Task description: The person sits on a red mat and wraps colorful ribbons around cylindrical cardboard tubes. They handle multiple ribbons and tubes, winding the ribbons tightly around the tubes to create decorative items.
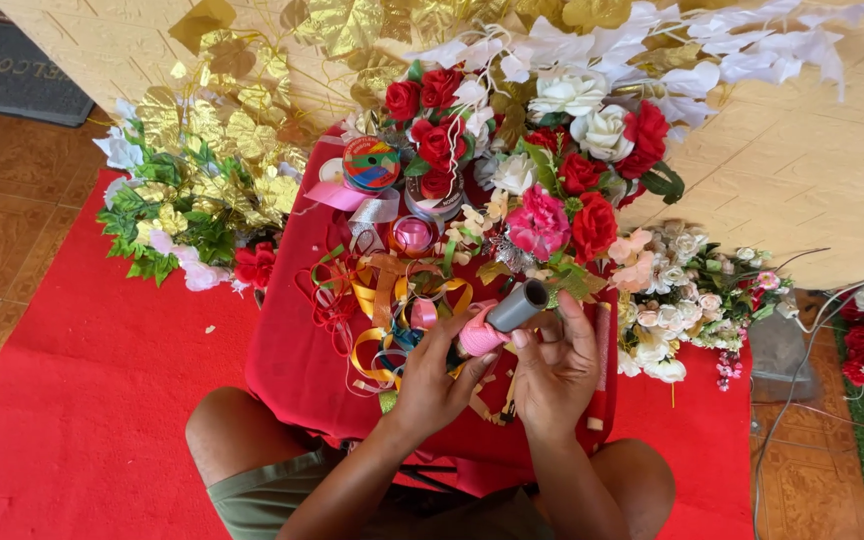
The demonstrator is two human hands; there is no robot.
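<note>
Left hand (439, 378) and right hand (555, 362), both closed in a grip on a grey tube (517, 306) partly wrapped in pink ribbon (476, 339), held just above a red-draped table (292, 340). At 10 o'clock of the hands, loose curled ribbons (382, 295) and ribbon spools (371, 163). At 12 o'clock, red, pink and white artificial roses (567, 200). At 9 o'clock, gold leaves (212, 150).

Brown tiled floor (12, 230), red carpet (102, 400) over it, dark doormat (12, 70) top left, cream patterned wall (802, 170), bright daylight.
</note>
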